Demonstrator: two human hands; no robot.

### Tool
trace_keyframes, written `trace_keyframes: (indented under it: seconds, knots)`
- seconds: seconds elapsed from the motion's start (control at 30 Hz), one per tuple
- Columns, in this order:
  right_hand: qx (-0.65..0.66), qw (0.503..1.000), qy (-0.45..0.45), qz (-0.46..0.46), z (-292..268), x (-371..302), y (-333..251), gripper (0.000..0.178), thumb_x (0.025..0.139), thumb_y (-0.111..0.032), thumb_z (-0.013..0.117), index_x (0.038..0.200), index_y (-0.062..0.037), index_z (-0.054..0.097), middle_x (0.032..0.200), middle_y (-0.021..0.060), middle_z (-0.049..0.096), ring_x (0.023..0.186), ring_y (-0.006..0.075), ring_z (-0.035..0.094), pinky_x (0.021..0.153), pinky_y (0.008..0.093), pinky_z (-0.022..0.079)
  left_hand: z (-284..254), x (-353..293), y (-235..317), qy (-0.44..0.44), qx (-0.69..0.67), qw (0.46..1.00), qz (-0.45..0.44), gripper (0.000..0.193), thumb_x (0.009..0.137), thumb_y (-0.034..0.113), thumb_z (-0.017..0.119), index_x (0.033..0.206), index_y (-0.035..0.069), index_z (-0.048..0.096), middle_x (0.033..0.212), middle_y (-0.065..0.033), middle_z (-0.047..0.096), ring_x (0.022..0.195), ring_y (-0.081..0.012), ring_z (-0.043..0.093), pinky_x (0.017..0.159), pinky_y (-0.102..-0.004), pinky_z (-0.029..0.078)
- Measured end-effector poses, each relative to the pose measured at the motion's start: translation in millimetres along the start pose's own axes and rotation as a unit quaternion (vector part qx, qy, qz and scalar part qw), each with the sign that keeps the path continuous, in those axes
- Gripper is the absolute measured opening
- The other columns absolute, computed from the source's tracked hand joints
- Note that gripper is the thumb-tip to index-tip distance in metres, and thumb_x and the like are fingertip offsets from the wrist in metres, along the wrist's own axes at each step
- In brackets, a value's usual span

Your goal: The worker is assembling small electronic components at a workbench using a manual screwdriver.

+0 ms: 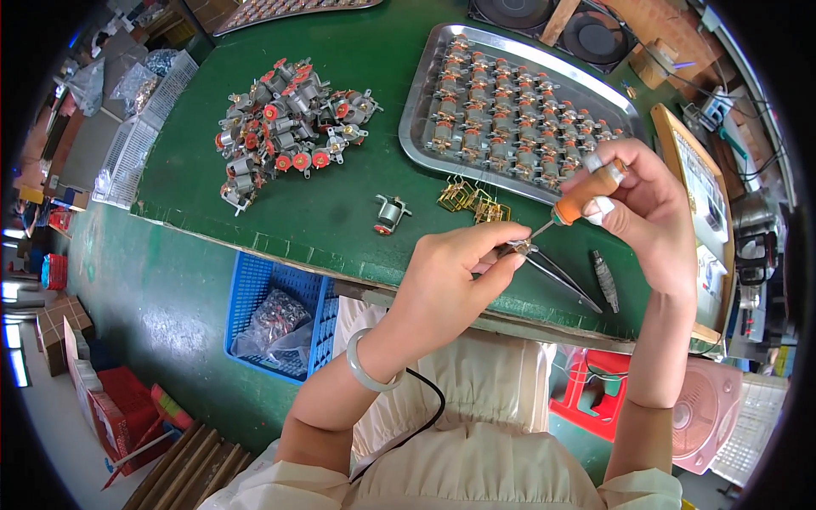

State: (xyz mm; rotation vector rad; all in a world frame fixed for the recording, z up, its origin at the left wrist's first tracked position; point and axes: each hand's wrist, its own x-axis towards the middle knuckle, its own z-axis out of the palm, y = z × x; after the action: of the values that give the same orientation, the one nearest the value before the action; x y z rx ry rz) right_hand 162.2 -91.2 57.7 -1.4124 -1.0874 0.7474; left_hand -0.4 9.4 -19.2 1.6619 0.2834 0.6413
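My left hand (459, 280) pinches a small metal part (517, 247), mostly hidden by the fingers, above the front edge of the green table. An orange-handled screwdriver (586, 197) is gripped in my right hand (650, 212), which has white tape on its fingers. Its shaft slants down to the left and the tip meets the part or sits right beside it. Tweezers (568, 283) lie just right of my left fingertips. Beyond that hand are several bent brass-coloured frames (473, 201). One small silver motor-like part (391, 214) stands alone to the left.
A heap of similar silver parts with red ends (293, 123) covers the table's far left. Rows of them fill a metal tray (410, 127) behind my hands. A knurled metal tool (604, 280) lies at right. Below the edge sits a blue crate (240, 310); a pink fan (705, 408) stands lower right.
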Motion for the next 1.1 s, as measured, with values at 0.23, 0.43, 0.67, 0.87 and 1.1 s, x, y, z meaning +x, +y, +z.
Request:
trace_keyframes:
  seconds: [0.23, 0.43, 0.67, 0.87, 1.1]
  knots:
    - [-0.098, 0.988, 0.111, 0.053, 12, 3, 5, 0.028, 0.074, -0.018, 0.07, 0.064, -0.0039, 0.048, 0.071, 0.0045, 0.061, 0.06, 0.0058, 0.056, 0.05, 0.0203, 0.041, -1, 1, 3, -0.021, 0.008, 1.0, -0.019, 0.024, 0.076, -0.001, 0.061, 0.1, -0.001, 0.06, 0.085, -0.0068, 0.064, 0.075, -0.0097, 0.061, 0.069, -0.0227, 0.05]
    - [0.059, 0.979, 0.183, -0.07, 24, -12, 12, 0.017, 0.076, -0.007, 0.061, 0.069, -0.003, 0.045, 0.073, 0.0101, 0.058, 0.06, 0.0127, 0.057, 0.057, 0.0241, 0.046, -3, 0, 0, -0.026, 0.001, 1.0, -0.005, 0.027, 0.078, -0.002, 0.059, 0.104, -0.002, 0.057, 0.093, -0.0087, 0.062, 0.079, -0.0119, 0.061, 0.071, -0.0238, 0.05]
    - [0.268, 0.953, 0.101, 0.099, 37, -49, 23, 0.026, 0.077, -0.003, 0.054, 0.099, -0.0013, 0.042, 0.066, 0.0027, 0.048, 0.047, 0.0073, 0.043, 0.039, 0.0212, 0.039, -3, 3, 13, -0.014, -0.247, 0.967, -0.062, 0.029, 0.089, 0.012, 0.046, 0.113, -0.005, 0.048, 0.097, -0.0128, 0.058, 0.087, -0.0259, 0.062, 0.076, -0.0317, 0.052]
    - [0.314, 0.926, 0.135, 0.159, 54, -46, 19, 0.023, 0.083, -0.013, 0.056, 0.098, 0.0024, 0.049, 0.051, -0.0015, 0.04, 0.04, 0.0052, 0.035, 0.036, 0.0221, 0.033, -3, 6, 18, -0.043, -0.359, 0.917, -0.167, 0.03, 0.091, 0.014, 0.043, 0.115, -0.004, 0.046, 0.092, -0.0167, 0.06, 0.077, -0.0285, 0.064, 0.065, -0.0302, 0.056]
    - [0.312, 0.929, 0.187, 0.071, 56, -45, 29, 0.018, 0.082, -0.012, 0.059, 0.093, 0.0008, 0.051, 0.05, -0.0011, 0.041, 0.041, 0.0057, 0.036, 0.036, 0.0215, 0.034, 0, 6, 19, -0.063, -0.362, 0.913, -0.175, 0.029, 0.091, 0.013, 0.043, 0.113, -0.005, 0.047, 0.094, -0.0176, 0.059, 0.076, -0.0287, 0.064, 0.064, -0.0301, 0.056]
